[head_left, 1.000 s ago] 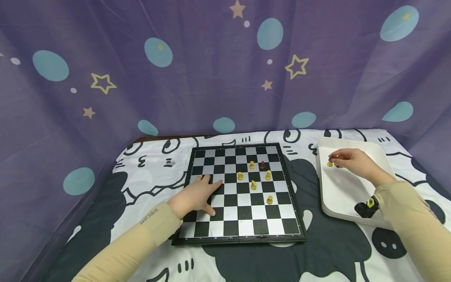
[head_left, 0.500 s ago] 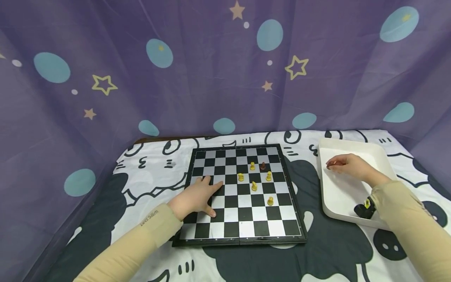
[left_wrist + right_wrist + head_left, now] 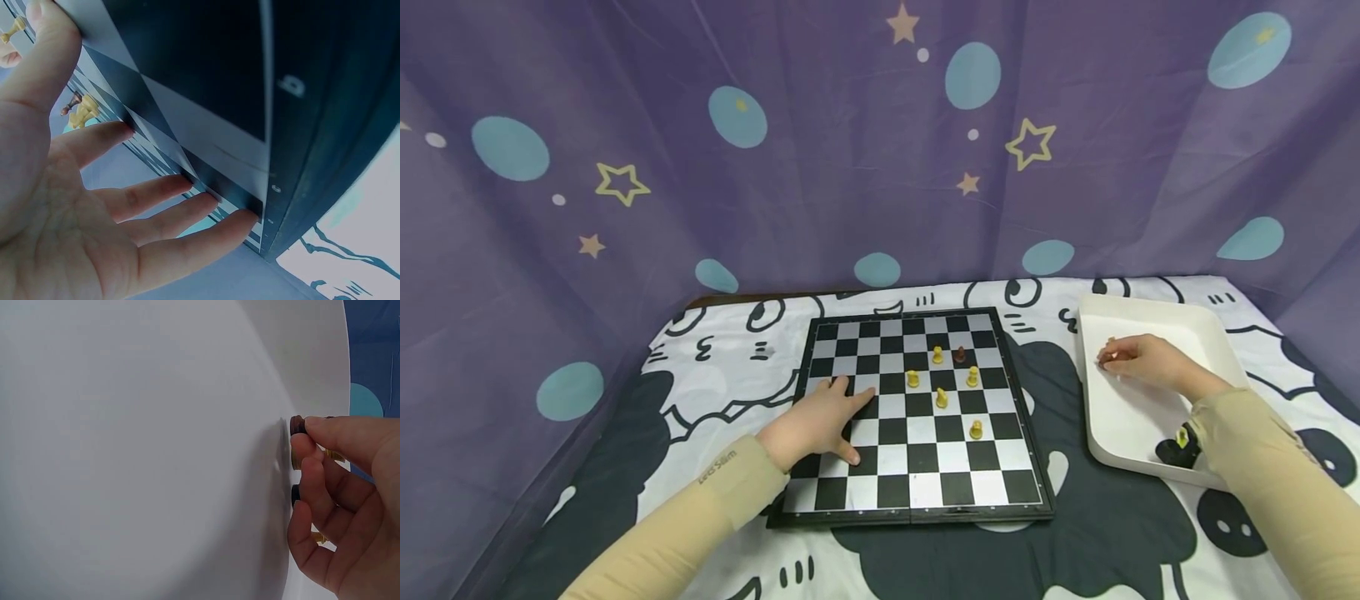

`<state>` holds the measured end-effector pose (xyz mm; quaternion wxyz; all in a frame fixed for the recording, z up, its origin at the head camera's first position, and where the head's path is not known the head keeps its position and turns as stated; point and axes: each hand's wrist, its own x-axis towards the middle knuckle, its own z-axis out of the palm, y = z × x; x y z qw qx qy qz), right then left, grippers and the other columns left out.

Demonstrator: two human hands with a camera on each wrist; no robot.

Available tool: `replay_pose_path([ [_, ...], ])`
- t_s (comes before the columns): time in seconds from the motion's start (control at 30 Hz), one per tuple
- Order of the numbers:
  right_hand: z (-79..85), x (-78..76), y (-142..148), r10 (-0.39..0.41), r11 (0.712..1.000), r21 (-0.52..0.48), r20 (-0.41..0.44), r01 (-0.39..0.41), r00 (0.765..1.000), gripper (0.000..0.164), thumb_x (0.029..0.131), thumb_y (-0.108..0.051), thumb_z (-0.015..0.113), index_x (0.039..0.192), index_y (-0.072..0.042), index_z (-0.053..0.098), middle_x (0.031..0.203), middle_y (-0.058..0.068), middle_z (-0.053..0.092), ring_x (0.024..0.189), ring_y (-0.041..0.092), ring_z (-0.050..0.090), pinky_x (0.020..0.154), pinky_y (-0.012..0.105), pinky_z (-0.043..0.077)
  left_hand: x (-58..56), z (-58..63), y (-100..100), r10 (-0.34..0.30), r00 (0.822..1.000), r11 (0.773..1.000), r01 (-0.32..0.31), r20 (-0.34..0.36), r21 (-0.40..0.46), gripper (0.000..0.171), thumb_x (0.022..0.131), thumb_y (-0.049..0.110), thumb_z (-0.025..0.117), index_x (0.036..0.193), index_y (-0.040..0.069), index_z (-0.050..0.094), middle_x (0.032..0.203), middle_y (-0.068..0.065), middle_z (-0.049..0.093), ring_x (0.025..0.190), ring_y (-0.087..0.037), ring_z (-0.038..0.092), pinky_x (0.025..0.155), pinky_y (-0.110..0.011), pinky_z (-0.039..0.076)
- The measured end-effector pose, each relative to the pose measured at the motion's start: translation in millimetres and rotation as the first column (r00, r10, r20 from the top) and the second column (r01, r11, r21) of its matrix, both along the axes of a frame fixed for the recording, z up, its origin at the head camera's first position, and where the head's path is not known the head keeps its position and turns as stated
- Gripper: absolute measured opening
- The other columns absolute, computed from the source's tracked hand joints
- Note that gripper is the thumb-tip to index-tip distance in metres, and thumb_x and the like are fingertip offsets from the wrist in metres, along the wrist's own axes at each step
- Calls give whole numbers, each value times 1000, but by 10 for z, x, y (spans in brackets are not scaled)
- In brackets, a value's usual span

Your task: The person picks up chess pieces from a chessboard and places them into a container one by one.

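Note:
My left hand (image 3: 820, 421) rests with spread fingers on the left part of the black-and-white chessboard (image 3: 892, 457); its fingertips touch the squares in the left wrist view. Several yellow chess pieces, one of them a front piece (image 3: 976, 430), stand on the board's right half beside a dark red chess piece (image 3: 960, 355). Inside the white tray (image 3: 1138, 429), my right hand (image 3: 1150, 362) pinches a dark red chess piece (image 3: 297, 424) between thumb and index finger, close to the tray's floor. Yellow chess pieces (image 3: 335, 455) show partly behind those fingers; the rest of them is hidden.
A cartoon-print cloth (image 3: 1000, 562) covers the table under board and tray. Behind the table hangs a purple curtain (image 3: 820, 183) with stars and ovals. A black wrist device (image 3: 1177, 448) sits at my right cuff, over the tray's near side.
My right hand has shifted slightly within the tray, and a yellow piece seen below its fingertips a second ago is now hidden in the head view. My left hand stays on the board.

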<state>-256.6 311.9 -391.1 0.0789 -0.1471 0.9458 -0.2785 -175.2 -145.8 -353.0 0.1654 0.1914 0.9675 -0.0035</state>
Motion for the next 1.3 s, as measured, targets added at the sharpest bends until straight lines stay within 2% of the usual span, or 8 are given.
replay_pose_path([
  [0.07,-9,-5,4,3,1000,-5,9,-3,1000,24,87,-11,65,104,6,68,114,29,62,95,21,61,66,15,44,5,-2,-2,-1,1000,1000,1,0,3,96,65,40,83,146,15,39,138,-27,39,123,-44,41,98,-49,43],
  [0.13,-20,-6,7,10,1000,-16,15,-9,1000,25,87,-10,65,105,7,67,105,24,66,83,4,54,64,16,46,6,-5,-4,0,1000,1000,0,1,4,96,65,40,83,146,15,39,138,-26,39,124,-44,40,98,-49,43],
  [0.23,-30,-8,17,19,999,-26,22,-18,1000,26,87,-9,65,105,9,66,99,19,69,76,-8,48,63,16,47,5,-9,-8,-1,1000,1000,1,-3,5,96,65,40,83,146,15,39,138,-26,39,123,-44,41,98,-49,43],
  [0.53,-15,1,8,10,1000,18,28,-10,1000,25,87,-12,65,104,6,68,101,20,68,80,5,51,63,16,44,6,-3,-9,3,1000,1000,-3,7,10,97,64,40,83,146,15,38,139,-27,39,123,-44,40,96,-49,44],
  [0.73,16,14,5,10,999,41,19,-11,1000,28,87,-14,66,106,6,67,100,17,70,82,7,53,65,17,43,2,3,-8,3,1000,1000,-3,9,16,97,64,40,83,146,15,39,139,-27,38,123,-45,41,96,-50,44],
  [0.87,44,25,12,16,999,31,2,-16,1000,29,86,-15,67,107,4,68,99,14,71,87,1,52,68,14,41,0,6,-9,4,1000,1000,-4,7,19,97,64,39,83,146,15,39,138,-27,39,123,-45,41,97,-50,44],
  [1.07,76,43,35,40,999,-5,-39,-40,998,21,85,-13,68,102,-2,72,96,8,73,94,-14,48,78,7,35,-12,-8,-8,14,1000,1000,-15,12,12,97,63,39,83,146,16,39,138,-26,39,124,-45,40,96,-51,44],
  [1.3,134,52,29,41,999,35,-49,-39,998,18,87,-15,66,101,-6,73,101,11,72,93,4,59,77,13,38,-21,-27,-10,18,1000,1000,-18,12,8,97,64,39,83,146,17,38,139,-26,39,125,-44,40,97,-50,44],
])
